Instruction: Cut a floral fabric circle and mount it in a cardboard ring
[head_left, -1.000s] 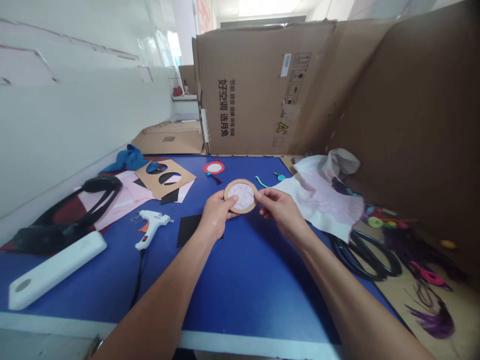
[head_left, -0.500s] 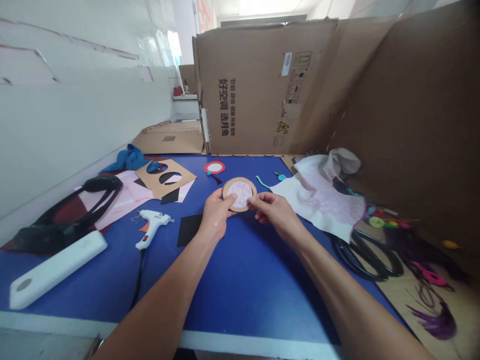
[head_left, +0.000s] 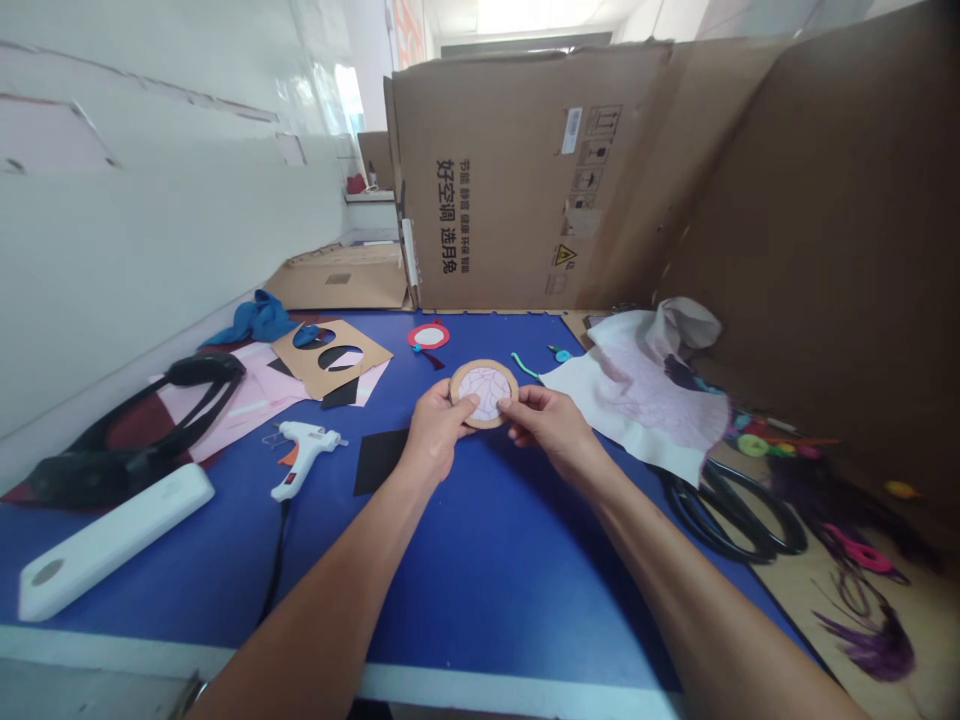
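Between my two hands, above the blue table, is a round cardboard disc with a brown rim and a pale lilac centre crossed by dark lines. My left hand is closed on its left edge, the thumb lying over the lower left of the face. On the other side my right hand pinches the lower right edge between thumb and fingers. A square of black card lies on the table left of my left wrist, partly covered by that arm. Farther back rests a red ring with a white centre and a dark tassel.
A white glue gun with its cord lies at left, near a long white object and black headgear. Cardboard with round holes lies behind. Pale cloth and a black cable coil are at right. A cardboard box stands behind.
The disc has shifted slightly right and toward me. My left thumb has slid toward its lower edge, and more of the lined face shows.
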